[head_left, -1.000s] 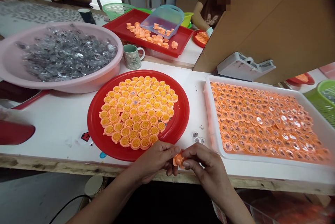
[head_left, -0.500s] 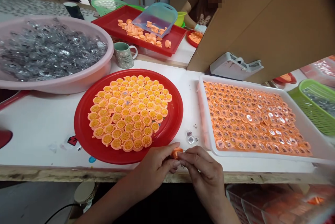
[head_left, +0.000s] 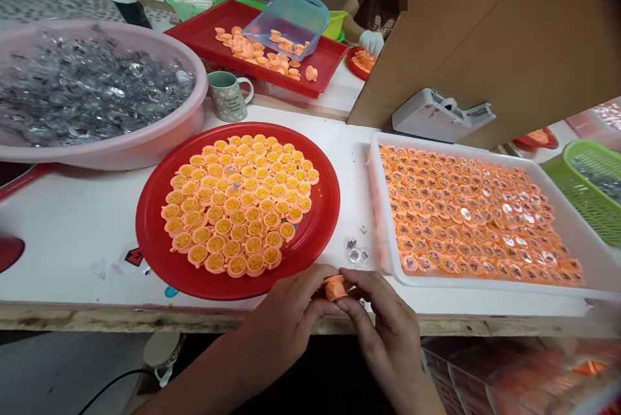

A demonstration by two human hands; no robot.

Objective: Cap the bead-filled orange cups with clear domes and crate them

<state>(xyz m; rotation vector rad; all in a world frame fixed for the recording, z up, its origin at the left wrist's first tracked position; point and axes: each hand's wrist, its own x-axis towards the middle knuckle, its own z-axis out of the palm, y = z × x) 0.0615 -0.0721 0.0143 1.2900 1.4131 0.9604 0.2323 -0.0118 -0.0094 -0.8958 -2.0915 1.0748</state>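
Note:
Between my two hands, just above the table's front edge, is a small orange toy cup (head_left: pixel 336 288), tipped on its side. My left hand (head_left: pixel 295 308) grips it from the left with thumb and fingers. From the right, my right hand (head_left: pixel 385 318) pinches the same cup. Behind them lies a round red tray (head_left: pixel 317 240) holding many orange toy cups with yellow insides. A white tray (head_left: pixel 594 282) on the right carries rows of orange cups topped with clear, printed discs. A few small clear discs (head_left: pixel 356 255) lie on the table between the trays.
A pink basin (head_left: pixel 145 150) of clear plastic pieces stands at the left. Beside it are a green mug (head_left: pixel 229 99) and a red rectangular tray (head_left: pixel 198 30) with a blue scoop (head_left: pixel 301 17). A tape dispenser (head_left: pixel 439 116) rests by a cardboard panel (head_left: pixel 475 40). Two people work across the table.
The orange cup has been turned in my fingers, so its side and base show more. My right fingers have shifted around it. A gloved hand of a person opposite has moved down to the small red dish.

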